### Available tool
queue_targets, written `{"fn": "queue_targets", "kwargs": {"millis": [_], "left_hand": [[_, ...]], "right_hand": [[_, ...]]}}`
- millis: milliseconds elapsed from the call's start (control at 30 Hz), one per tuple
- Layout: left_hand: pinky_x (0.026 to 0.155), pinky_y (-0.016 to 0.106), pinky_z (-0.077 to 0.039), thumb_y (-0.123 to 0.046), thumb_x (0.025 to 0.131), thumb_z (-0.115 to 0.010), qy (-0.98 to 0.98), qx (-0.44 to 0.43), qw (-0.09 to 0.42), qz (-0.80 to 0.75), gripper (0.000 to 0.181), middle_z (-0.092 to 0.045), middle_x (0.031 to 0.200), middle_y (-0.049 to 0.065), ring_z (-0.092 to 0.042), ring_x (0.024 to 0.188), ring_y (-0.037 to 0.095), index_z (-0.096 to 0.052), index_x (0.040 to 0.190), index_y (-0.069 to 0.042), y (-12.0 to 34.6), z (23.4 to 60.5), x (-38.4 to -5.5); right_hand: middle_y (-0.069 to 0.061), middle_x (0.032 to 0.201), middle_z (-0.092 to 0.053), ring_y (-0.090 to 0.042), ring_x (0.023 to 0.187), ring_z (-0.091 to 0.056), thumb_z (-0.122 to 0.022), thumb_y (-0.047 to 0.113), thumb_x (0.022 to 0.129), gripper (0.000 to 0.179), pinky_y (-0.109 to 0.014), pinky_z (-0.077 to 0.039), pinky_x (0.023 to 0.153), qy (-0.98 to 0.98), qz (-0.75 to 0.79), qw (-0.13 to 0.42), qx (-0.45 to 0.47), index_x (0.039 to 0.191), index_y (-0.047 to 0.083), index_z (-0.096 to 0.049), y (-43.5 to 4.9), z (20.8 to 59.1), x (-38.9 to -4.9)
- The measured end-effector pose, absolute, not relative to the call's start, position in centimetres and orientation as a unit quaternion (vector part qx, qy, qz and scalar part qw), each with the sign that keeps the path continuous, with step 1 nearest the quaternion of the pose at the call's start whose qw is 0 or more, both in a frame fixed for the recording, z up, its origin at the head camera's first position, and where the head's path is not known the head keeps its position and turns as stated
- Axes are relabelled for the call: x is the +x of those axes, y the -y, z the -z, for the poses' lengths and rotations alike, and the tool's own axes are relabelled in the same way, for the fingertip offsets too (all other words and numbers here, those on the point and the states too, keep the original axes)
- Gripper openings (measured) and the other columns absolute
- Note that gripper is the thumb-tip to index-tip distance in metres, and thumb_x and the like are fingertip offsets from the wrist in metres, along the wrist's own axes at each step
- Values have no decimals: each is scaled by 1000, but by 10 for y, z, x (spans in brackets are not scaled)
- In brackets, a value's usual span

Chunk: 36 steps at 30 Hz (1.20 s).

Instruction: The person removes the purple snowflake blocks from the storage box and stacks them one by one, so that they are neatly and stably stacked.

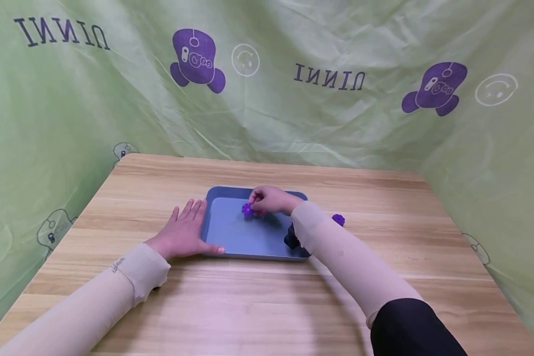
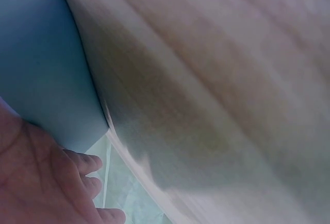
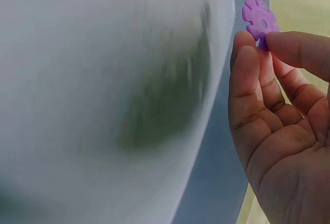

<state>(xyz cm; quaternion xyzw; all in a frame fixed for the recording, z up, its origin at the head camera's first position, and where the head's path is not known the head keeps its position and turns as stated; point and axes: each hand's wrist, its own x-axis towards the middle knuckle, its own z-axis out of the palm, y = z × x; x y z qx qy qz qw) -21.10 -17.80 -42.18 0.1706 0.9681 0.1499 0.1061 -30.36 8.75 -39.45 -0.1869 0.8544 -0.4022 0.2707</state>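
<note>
My right hand (image 1: 273, 200) is above the blue-grey tray (image 1: 231, 237) and pinches a purple notched plastic disc (image 1: 247, 210) between thumb and fingertips. In the right wrist view the disc (image 3: 258, 15) stands up from the fingertips, notches and a centre slot showing. A darker purple bit shows by the thumb tip; whether it is a separate piece I cannot tell. My left hand (image 1: 184, 235) lies with fingers spread along the tray's left side, thumb at its front rim. The left wrist view shows part of the left palm (image 2: 41, 177) beside the tray wall (image 2: 51, 80).
Another purple notched disc (image 1: 338, 219) lies on the wooden table (image 1: 249, 306) right of the tray, partly behind the right forearm. A black object (image 1: 291, 238) sits at the right wrist. Green printed cloth (image 1: 267, 118) hangs around the table's back and sides.
</note>
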Motion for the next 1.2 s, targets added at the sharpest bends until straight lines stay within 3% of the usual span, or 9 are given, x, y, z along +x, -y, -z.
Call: {"fn": "queue_targets", "kwargs": {"millis": [400,600,867,1100,1200], "left_hand": [[121,67,1,-83,71,-72,-967,173,103,-156,145,-10,167,32,-1,155,47,-7,160,11,179,422,-211],[121,67,1,-84,71,-71,-966,172,107,-159,146,-10,167,31,0,155,47,-6,160,11,179,422,-210],[120,68,0,-82,72,-72,-967,173,105,-158,144,-12,167,32,-2,154,48,-8,160,12,178,423,-209],[121,67,1,-82,72,-71,-967,174,104,-157,144,-11,167,32,-2,154,48,-7,160,12,178,423,-209],[121,67,1,-82,72,-72,-966,176,102,-157,145,-11,166,33,-2,154,49,-6,160,12,178,423,-210]], "right_hand": [[-8,92,-64,-16,78,-59,-59,1,101,5,-29,-53,72,-847,437,255,-163,103,-3,-62,-133,388,-308],[-8,97,-65,-18,86,-62,-57,2,102,7,-31,-54,77,-845,448,254,-142,106,-2,-61,-155,383,-308],[-4,88,-61,-16,80,-56,-58,4,102,9,-31,-52,74,-848,457,236,-128,106,-4,-62,-182,379,-305],[-5,94,-64,-16,86,-60,-56,4,104,12,-39,-55,86,-843,474,231,-109,109,-6,-60,-206,375,-302],[-7,96,-64,-17,88,-61,-55,3,104,14,-36,-57,84,-838,484,227,-107,110,-9,-59,-216,374,-303]]}}
